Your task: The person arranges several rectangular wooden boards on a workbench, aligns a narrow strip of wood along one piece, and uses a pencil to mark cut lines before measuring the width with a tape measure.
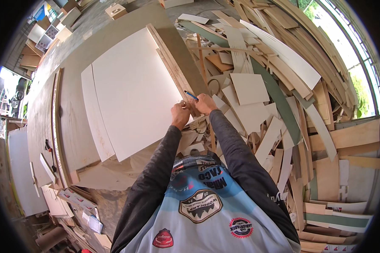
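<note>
A large white panel [133, 88] lies on the work table, with long narrow wooden strips [169, 61] along its right edge. At the near right corner of the panel, my left hand [180, 115] is closed, fingertips pinched together by the end of the strips. Whatever is between those fingertips is too small to make out. My right hand [206, 104] is just to the right, closed around a slim blue pen [191, 95] that points up and left over the strips. The two hands are close together but apart.
A heap of board offcuts [249, 88] crowds the right side, beyond the table's edge. Another long strip [57, 126] lies at left on the wooden table surface [74, 139], beside a small dark tool with a cord [49, 147]. Boxes [116, 11] stand on the floor behind.
</note>
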`<act>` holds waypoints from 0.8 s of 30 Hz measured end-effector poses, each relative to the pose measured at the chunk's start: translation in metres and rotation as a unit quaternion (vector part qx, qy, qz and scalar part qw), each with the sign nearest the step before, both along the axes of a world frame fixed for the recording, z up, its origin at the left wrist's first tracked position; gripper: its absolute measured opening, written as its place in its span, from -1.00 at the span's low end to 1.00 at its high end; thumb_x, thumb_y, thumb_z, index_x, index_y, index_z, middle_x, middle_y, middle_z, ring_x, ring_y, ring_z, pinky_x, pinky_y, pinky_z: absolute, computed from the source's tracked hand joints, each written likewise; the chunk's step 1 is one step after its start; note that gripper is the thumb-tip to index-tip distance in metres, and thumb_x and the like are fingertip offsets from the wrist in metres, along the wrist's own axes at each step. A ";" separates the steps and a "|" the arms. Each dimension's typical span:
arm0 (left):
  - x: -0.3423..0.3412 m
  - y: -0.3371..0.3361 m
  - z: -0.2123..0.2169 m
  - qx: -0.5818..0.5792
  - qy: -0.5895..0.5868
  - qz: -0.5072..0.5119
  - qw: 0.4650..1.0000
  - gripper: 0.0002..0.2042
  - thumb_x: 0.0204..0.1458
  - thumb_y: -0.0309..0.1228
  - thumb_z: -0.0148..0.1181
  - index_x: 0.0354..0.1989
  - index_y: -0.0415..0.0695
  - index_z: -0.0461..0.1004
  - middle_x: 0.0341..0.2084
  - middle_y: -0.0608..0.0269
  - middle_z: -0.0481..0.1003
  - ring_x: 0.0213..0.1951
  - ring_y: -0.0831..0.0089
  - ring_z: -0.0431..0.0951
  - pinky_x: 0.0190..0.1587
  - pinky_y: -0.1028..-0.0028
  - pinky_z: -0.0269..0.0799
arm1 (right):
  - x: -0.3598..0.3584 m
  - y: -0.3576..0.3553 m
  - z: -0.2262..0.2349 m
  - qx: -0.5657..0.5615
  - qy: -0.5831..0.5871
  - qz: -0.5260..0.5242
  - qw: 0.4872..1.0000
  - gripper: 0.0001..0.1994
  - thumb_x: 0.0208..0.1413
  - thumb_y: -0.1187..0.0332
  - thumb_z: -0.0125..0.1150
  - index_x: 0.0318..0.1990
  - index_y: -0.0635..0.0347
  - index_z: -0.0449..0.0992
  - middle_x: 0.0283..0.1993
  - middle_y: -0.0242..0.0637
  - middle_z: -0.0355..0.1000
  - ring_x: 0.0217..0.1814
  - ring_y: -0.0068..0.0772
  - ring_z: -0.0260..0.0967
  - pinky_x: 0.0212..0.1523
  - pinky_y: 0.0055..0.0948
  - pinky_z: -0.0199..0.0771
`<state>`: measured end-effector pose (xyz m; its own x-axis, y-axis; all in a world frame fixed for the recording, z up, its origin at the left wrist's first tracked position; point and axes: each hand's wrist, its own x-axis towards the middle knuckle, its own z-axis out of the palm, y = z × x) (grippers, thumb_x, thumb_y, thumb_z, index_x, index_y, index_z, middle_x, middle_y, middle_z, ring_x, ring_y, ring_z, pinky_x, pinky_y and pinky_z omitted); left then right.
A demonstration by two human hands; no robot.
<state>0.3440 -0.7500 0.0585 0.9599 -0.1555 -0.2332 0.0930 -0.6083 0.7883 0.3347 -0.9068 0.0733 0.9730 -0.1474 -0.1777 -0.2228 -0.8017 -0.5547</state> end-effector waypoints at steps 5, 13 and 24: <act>0.002 0.007 -0.022 -0.130 0.017 0.028 0.991 -0.71 0.10 -0.55 0.24 -0.01 -0.44 0.56 0.09 -0.02 0.52 -0.20 0.31 0.69 -0.23 0.42 0.72 | 0.001 0.000 0.003 0.004 -0.005 0.007 1.000 -0.57 0.18 0.05 0.15 -0.29 0.33 0.64 -0.20 0.17 0.57 -0.09 0.24 0.55 -0.01 0.05 0.55; -0.004 0.008 -0.005 -0.130 0.058 0.031 0.989 -0.71 0.09 -0.60 0.23 -0.06 -0.59 0.50 0.44 0.03 0.17 -0.07 0.26 0.67 -0.21 0.42 0.73 | -0.002 0.005 0.002 -0.018 -0.032 0.028 0.999 -0.60 0.21 0.10 0.13 -0.27 0.34 0.64 -0.14 0.14 0.56 -0.08 0.20 0.54 -0.01 0.03 0.54; -0.009 0.005 -0.002 -0.149 0.086 0.028 0.985 -0.72 0.13 -0.61 0.21 -0.06 -0.61 0.48 0.45 0.10 0.15 -0.08 0.27 0.66 -0.15 0.41 0.71 | -0.003 0.001 0.005 -0.022 -0.025 0.027 0.999 -0.60 0.22 0.10 0.12 -0.25 0.35 0.64 -0.14 0.18 0.55 -0.07 0.21 0.54 0.00 0.03 0.54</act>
<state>0.3348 -0.7452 0.0564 0.9189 -0.1905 -0.3453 0.2676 -0.3419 0.9008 0.3314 -0.9060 0.0780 0.9872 -0.1017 -0.1233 -0.1520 -0.8355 -0.5281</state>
